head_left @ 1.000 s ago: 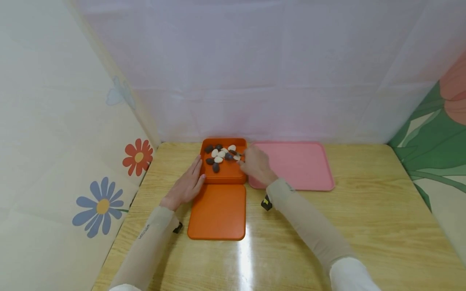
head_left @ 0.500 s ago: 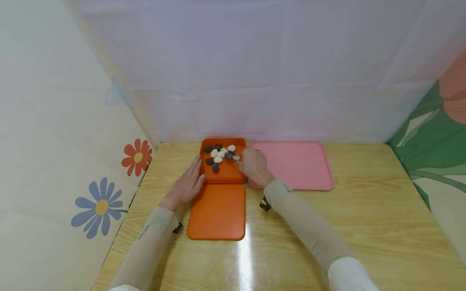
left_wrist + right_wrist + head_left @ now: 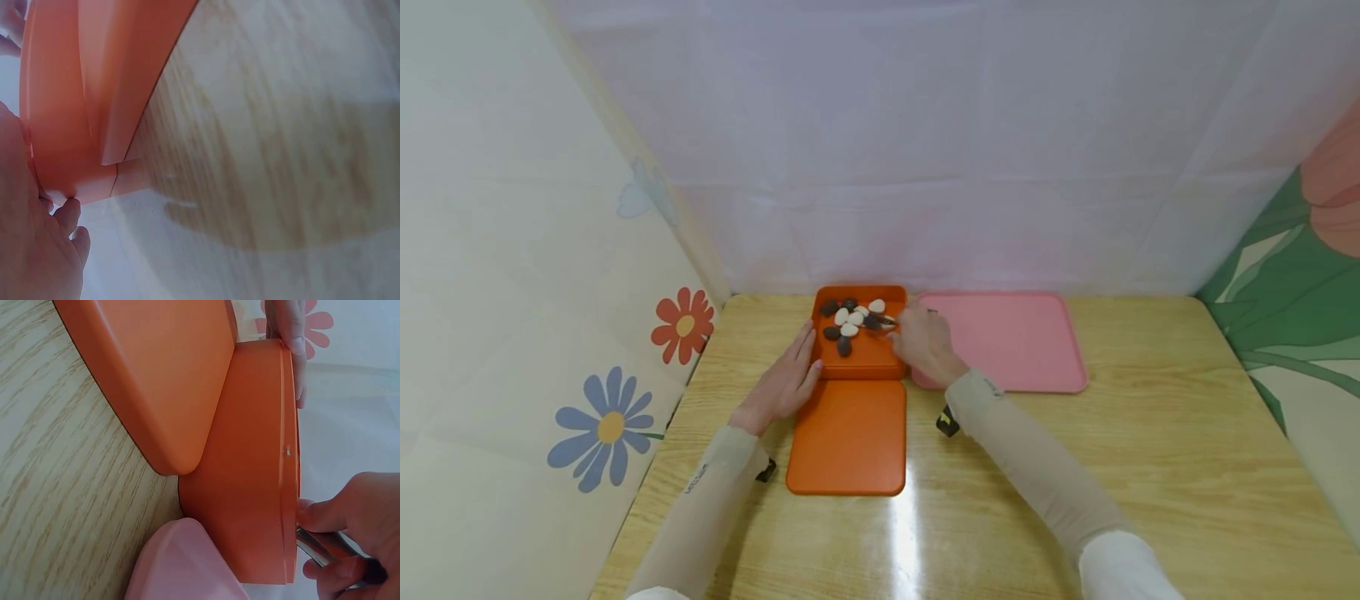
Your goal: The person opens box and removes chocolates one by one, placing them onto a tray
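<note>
An orange box [image 3: 861, 360] at the back of the table holds several black stones [image 3: 844, 346] and white stones [image 3: 849, 330]. My left hand [image 3: 781, 385] rests against the box's left side, fingers straight along its wall. Over the box's right rim, my right hand [image 3: 922, 342] grips small metal tongs [image 3: 319, 547], thumb on one side and fingers on the other. The tips of the tongs reach a black stone [image 3: 871, 321] among the white ones; whether they pinch it is too small to tell. The hand hides part of the tongs in the head view.
In front of the box lies a flat orange lid [image 3: 848, 437]. A pink tray [image 3: 1015, 342] stands to the right of the box, partly under my right hand. The wooden table [image 3: 1150, 433] meets cloth-covered walls behind and at the sides.
The arms of the tongs have moved closer together, near the black stone. My right hand has barely shifted, and the left hand stays in place.
</note>
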A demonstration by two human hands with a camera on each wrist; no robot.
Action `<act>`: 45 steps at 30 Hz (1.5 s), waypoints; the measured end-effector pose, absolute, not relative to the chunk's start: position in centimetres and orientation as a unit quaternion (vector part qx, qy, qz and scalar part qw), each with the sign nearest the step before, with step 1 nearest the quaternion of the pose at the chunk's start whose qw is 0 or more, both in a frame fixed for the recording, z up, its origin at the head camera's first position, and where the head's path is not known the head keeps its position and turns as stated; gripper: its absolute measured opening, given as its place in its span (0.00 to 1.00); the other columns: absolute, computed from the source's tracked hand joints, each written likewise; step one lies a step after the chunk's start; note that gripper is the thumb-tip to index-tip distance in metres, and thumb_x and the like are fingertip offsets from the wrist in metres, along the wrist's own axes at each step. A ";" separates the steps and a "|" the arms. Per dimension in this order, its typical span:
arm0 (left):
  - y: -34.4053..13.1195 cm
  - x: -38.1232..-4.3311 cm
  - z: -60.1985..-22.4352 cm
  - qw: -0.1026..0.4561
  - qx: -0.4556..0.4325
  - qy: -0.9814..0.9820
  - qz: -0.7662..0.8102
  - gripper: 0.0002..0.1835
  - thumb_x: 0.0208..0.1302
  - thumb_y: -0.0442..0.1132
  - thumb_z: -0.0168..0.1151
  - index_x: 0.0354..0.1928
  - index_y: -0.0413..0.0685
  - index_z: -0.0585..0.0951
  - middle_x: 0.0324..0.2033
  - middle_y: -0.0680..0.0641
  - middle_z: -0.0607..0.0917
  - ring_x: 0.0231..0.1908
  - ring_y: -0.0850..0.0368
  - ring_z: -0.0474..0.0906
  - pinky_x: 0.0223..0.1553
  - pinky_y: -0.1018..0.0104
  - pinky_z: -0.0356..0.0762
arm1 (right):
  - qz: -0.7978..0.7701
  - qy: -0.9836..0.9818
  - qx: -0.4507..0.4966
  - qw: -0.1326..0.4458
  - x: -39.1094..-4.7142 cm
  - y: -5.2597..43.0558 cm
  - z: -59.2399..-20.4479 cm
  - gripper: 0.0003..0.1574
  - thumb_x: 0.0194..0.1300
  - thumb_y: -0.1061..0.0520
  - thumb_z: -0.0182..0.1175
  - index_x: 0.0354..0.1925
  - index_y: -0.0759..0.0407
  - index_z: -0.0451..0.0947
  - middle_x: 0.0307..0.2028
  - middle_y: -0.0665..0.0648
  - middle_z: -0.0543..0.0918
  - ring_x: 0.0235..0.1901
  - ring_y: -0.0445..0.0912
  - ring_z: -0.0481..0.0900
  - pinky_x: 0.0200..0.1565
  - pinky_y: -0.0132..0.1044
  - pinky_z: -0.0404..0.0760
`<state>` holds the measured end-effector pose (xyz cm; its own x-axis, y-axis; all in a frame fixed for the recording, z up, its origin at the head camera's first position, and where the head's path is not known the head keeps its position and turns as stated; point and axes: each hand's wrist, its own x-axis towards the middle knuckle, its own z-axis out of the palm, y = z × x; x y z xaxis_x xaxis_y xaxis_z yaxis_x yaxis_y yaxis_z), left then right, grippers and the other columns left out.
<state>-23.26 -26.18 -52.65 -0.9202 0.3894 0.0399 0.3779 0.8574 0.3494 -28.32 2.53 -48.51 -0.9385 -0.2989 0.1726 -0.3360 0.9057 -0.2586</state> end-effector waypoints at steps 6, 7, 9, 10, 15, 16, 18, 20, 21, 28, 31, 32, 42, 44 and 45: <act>-26.0 -23.1 -52.4 0.009 0.204 0.963 0.177 0.37 0.88 0.47 0.42 0.85 0.33 0.46 0.87 0.40 0.41 0.85 0.40 0.46 0.82 0.41 0.54 | 0.164 -0.971 0.163 0.066 -28.1 2.8 -48.1 0.20 0.73 0.45 0.71 0.28 0.56 0.84 0.30 0.53 0.80 0.26 0.46 0.80 0.29 0.44 0.86; -26.0 -23.2 -52.4 0.008 0.204 0.963 0.178 0.37 0.88 0.47 0.43 0.85 0.33 0.46 0.87 0.39 0.42 0.85 0.40 0.46 0.82 0.41 0.54 | 0.167 -0.970 0.162 0.066 -28.0 2.9 -48.0 0.20 0.73 0.45 0.71 0.29 0.56 0.84 0.30 0.53 0.81 0.27 0.46 0.81 0.29 0.44 0.86; -25.9 -23.2 -52.4 0.007 0.205 0.962 0.179 0.37 0.88 0.47 0.43 0.85 0.33 0.47 0.87 0.39 0.42 0.85 0.41 0.46 0.82 0.42 0.54 | 0.176 -0.969 0.161 0.065 -27.9 3.0 -47.8 0.19 0.72 0.46 0.71 0.29 0.56 0.85 0.30 0.53 0.82 0.28 0.46 0.82 0.30 0.44 0.86; -25.9 -23.2 -52.5 0.006 0.205 0.962 0.180 0.37 0.88 0.47 0.43 0.85 0.33 0.47 0.87 0.39 0.42 0.85 0.41 0.46 0.82 0.42 0.54 | 0.180 -0.968 0.160 0.063 -27.9 3.1 -47.7 0.18 0.72 0.46 0.71 0.30 0.56 0.85 0.31 0.53 0.83 0.28 0.46 0.82 0.30 0.44 0.86; -26.0 -23.2 -52.6 0.002 0.205 0.962 0.181 0.37 0.88 0.47 0.43 0.85 0.32 0.47 0.87 0.39 0.43 0.85 0.39 0.46 0.81 0.40 0.55 | 0.187 -0.968 0.157 0.063 -27.7 3.3 -47.2 0.17 0.72 0.47 0.71 0.32 0.57 0.87 0.31 0.52 0.84 0.27 0.45 0.80 0.28 0.43 0.84; -26.0 -23.2 -52.6 0.002 0.206 0.962 0.180 0.37 0.88 0.47 0.42 0.85 0.32 0.47 0.87 0.38 0.43 0.85 0.39 0.46 0.81 0.40 0.55 | 0.187 -0.968 0.157 0.064 -27.7 3.4 -47.2 0.16 0.72 0.47 0.71 0.33 0.57 0.88 0.31 0.52 0.84 0.27 0.45 0.80 0.28 0.42 0.83; -26.0 -23.2 -52.7 0.002 0.206 0.962 0.178 0.37 0.88 0.47 0.42 0.85 0.32 0.47 0.87 0.38 0.43 0.85 0.38 0.46 0.81 0.39 0.54 | 0.185 -0.968 0.157 0.064 -27.7 3.5 -47.1 0.16 0.73 0.47 0.70 0.36 0.58 0.89 0.33 0.53 0.85 0.27 0.45 0.79 0.27 0.42 0.83; -26.1 -23.2 -52.7 0.005 0.204 0.963 0.178 0.37 0.89 0.48 0.42 0.85 0.32 0.46 0.87 0.39 0.42 0.85 0.39 0.46 0.81 0.40 0.54 | 0.188 -0.968 0.157 0.064 -27.6 3.7 -47.2 0.16 0.73 0.47 0.70 0.37 0.58 0.91 0.34 0.53 0.86 0.27 0.45 0.79 0.27 0.42 0.83; -26.1 -23.2 -52.7 0.006 0.203 0.963 0.179 0.37 0.89 0.48 0.42 0.85 0.33 0.46 0.87 0.39 0.42 0.85 0.39 0.46 0.81 0.40 0.54 | 0.192 -0.967 0.158 0.063 -27.6 3.7 -47.2 0.15 0.73 0.47 0.70 0.39 0.58 0.91 0.36 0.53 0.87 0.28 0.45 0.79 0.28 0.41 0.83; -26.0 -23.1 -52.6 0.010 0.201 0.963 0.181 0.37 0.89 0.48 0.42 0.85 0.33 0.46 0.87 0.40 0.41 0.85 0.41 0.45 0.82 0.41 0.54 | 0.238 -0.959 0.144 0.059 -27.6 4.6 -47.4 0.14 0.71 0.51 0.72 0.45 0.61 0.90 0.40 0.53 0.86 0.31 0.46 0.80 0.32 0.42 0.83; -26.1 -23.2 -52.7 0.012 0.199 0.963 0.179 0.37 0.89 0.48 0.42 0.85 0.34 0.46 0.87 0.40 0.41 0.85 0.41 0.45 0.82 0.41 0.53 | 0.245 -0.959 0.134 0.059 -27.7 5.0 -47.5 0.12 0.70 0.51 0.73 0.44 0.59 0.88 0.36 0.53 0.82 0.31 0.47 0.79 0.33 0.42 0.82; -26.1 -23.2 -52.7 0.012 0.199 0.964 0.178 0.37 0.89 0.49 0.42 0.85 0.34 0.46 0.87 0.40 0.41 0.85 0.41 0.45 0.82 0.41 0.53 | 0.241 -0.960 0.132 0.062 -27.7 5.1 -47.6 0.12 0.70 0.51 0.73 0.44 0.58 0.88 0.36 0.52 0.82 0.31 0.47 0.79 0.33 0.42 0.82; -26.3 -23.2 -52.8 0.011 0.199 0.963 0.182 0.37 0.88 0.48 0.42 0.85 0.34 0.46 0.87 0.40 0.41 0.85 0.41 0.44 0.82 0.41 0.53 | 0.268 -0.953 0.132 0.051 -27.3 6.0 -47.0 0.14 0.69 0.50 0.73 0.48 0.56 0.92 0.38 0.53 0.83 0.31 0.47 0.78 0.32 0.41 0.80; -26.3 -23.2 -52.7 0.008 0.201 0.963 0.182 0.37 0.88 0.47 0.43 0.85 0.33 0.46 0.87 0.39 0.42 0.85 0.39 0.45 0.82 0.40 0.54 | 0.265 -0.954 0.133 0.047 -27.3 6.1 -46.9 0.14 0.70 0.49 0.73 0.49 0.55 0.92 0.39 0.53 0.83 0.30 0.46 0.78 0.30 0.39 0.79; -26.3 -23.2 -52.7 0.006 0.202 0.963 0.181 0.37 0.88 0.47 0.43 0.85 0.33 0.47 0.87 0.39 0.42 0.85 0.39 0.46 0.81 0.40 0.54 | 0.265 -0.954 0.135 0.045 -27.3 6.1 -46.9 0.15 0.70 0.48 0.72 0.50 0.55 0.92 0.40 0.54 0.84 0.30 0.46 0.78 0.29 0.39 0.78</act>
